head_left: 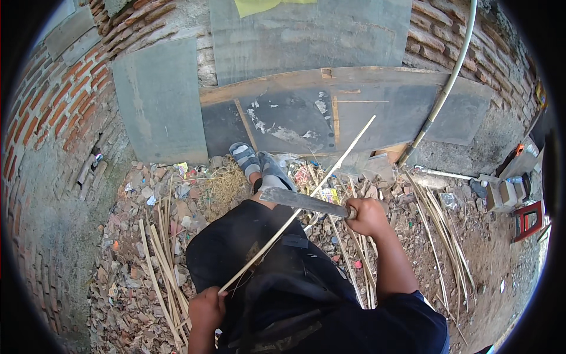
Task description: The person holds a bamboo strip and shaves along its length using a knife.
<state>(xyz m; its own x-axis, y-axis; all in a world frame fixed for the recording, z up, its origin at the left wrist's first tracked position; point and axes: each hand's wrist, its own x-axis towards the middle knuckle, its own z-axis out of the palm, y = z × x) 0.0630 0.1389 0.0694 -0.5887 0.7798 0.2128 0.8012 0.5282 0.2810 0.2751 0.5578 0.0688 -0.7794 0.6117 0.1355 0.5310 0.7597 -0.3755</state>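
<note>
Bamboo strip [298, 209] slants from lower left to upper right.

The bare brown dirt ground [501, 259] carries everything here. On its near left lies a loose bundle of pale split bamboo strips [162, 259] among grey stone rubble and dry leaves [127, 236]. A tuft of dry yellow straw [227, 189] sits toward the far middle, beside scraps of coloured paper litter [303, 176]. To the right, more long thin bamboo slivers [442, 230] fan across the soil.
</note>
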